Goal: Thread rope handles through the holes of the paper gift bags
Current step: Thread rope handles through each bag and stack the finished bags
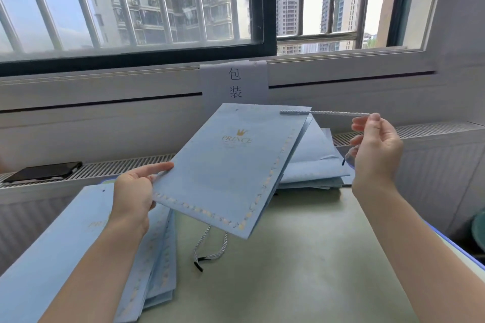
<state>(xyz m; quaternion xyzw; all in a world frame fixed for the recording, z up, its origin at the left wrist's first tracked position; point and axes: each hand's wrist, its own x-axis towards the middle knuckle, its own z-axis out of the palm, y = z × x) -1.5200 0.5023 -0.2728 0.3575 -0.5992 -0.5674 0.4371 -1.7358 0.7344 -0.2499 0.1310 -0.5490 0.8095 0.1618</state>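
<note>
A flat light-blue paper gift bag (231,170) with a gold crown logo is held tilted above the table. My left hand (136,191) grips its lower left edge. A white twisted rope handle (325,113) runs taut from the hole near the bag's top right corner to my right hand (372,149), which pinches the rope between thumb and fingertips. The rope's dark-tipped end hangs below that hand. A second rope (210,246) with a black tip dangles under the bag onto the table.
A stack of the same blue bags (78,257) lies at the left on the green table (301,270). Another pile of bags (317,162) rests behind at the right. A black phone (44,170) sits on the radiator ledge. A paper sign (235,81) hangs under the window.
</note>
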